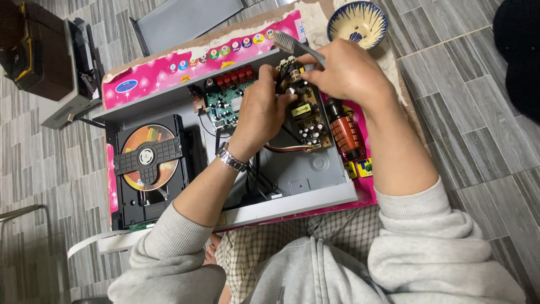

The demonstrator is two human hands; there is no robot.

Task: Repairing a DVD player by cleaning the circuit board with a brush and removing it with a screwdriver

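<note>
Grey sleeves nearest, left hand (pixel 260 110) pinching brown circuit board (pixel 308 112), right hand (pixel 347 72) gripping toothbrush (pixel 293 45) above.

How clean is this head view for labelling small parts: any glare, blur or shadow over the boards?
Head view: light is soft and even; the green circuit board and tan power board read sharply. The right hand and left hand cover parts of them. The orange disc shows mild sheen, no harsh glare. The floor lines bow slightly toward the picture's edges.

light: even, soft daylight | shadows: faint, under the arms | glare: none | focus: sharp | edges: slightly bent
</note>
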